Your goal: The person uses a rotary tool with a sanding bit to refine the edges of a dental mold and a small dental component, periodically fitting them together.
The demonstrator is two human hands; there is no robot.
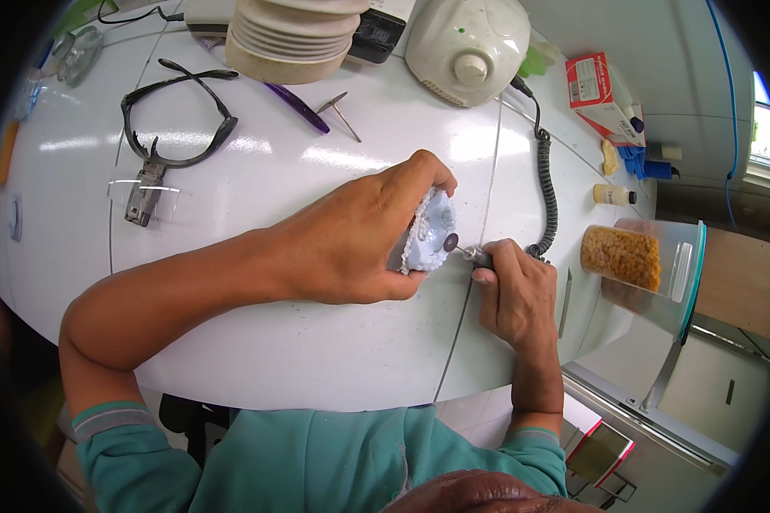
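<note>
My left hand (342,235) is wrapped round a pale blue dental cast (433,229) with a row of whitish teeth along its edge, thumb at the near end and fingers at the far end. Between finger and thumb of my right hand (522,295) is a slim dark rotary handpiece (483,258). Its thin shank carries a small dark disc (451,243) at the cast's right side; whether the disc touches the surface I cannot tell. From the handpiece a coiled black cord (546,184) runs up to a cream control unit (470,53) with a round knob. My palm hides part of the cast.
Black-framed glasses (228,128) lie at the left. A purple pen (298,107) and a T-shaped metal tool (340,112) rest beyond my left hand, before a ribbed hose (293,38). To the right stand a small bottle (610,195), a red-white box (597,96) and a clear tub (629,256).
</note>
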